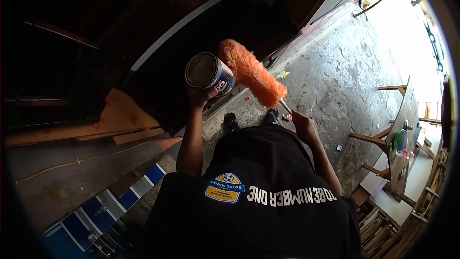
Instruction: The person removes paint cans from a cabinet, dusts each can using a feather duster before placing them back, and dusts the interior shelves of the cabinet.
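A round can with a dark blue label [223,80] is held up by my left hand [200,97], its flat, dull end facing me. The fingers wrap round its lower side and are partly hidden by it. My right hand [303,125] is closed round the thin light handle of a fluffy orange duster [252,73]. The duster slants up and left from that hand, and its upper part lies beside the can's right side; whether they touch I cannot tell.
A dark cabinet [191,33] stands ahead. Blue and white drawers [100,211] are at lower left, with cardboard [122,117] above. A wooden table [405,129] holding a green-rimmed container stands right. Small litter and a bottle [281,75] lie on the concrete floor [330,76].
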`<move>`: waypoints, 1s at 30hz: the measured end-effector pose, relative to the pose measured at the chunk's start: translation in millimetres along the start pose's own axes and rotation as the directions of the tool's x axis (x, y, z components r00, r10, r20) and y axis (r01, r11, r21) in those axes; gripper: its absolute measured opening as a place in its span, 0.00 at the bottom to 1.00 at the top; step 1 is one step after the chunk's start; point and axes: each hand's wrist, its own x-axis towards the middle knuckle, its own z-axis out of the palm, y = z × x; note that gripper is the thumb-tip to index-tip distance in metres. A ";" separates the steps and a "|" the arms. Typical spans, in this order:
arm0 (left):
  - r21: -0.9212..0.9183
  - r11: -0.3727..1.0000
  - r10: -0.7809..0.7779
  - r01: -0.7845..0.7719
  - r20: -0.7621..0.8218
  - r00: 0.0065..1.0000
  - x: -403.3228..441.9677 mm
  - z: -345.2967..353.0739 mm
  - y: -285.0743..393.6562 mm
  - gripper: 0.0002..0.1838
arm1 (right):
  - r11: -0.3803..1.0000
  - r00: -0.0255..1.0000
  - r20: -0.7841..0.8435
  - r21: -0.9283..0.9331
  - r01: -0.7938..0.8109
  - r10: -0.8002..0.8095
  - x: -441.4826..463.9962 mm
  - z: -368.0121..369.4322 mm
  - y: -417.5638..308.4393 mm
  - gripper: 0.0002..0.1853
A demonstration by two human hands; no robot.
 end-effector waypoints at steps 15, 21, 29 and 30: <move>-0.625 0.771 0.377 -0.125 0.288 0.881 35.3 19.4 51.1 0.62 | 0.992 0.999 0.036 0.121 0.023 -0.028 -7.7 -73.8 -60.4 0.17; -0.598 0.786 0.460 -0.159 0.392 0.797 46.5 32.5 74.1 0.64 | 0.989 0.999 0.033 0.146 0.033 -0.038 -13.3 -62.1 -50.2 0.19; -0.552 0.824 0.213 -0.126 0.096 0.972 31.6 11.9 54.5 0.63 | 0.993 0.993 0.026 0.033 0.118 -0.119 -18.7 -88.6 -58.9 0.17; -0.681 0.732 -0.101 0.033 -0.060 0.993 31.5 8.8 47.7 0.64 | 0.999 0.999 0.026 -0.029 0.044 -0.044 -15.2 -92.0 -57.6 0.18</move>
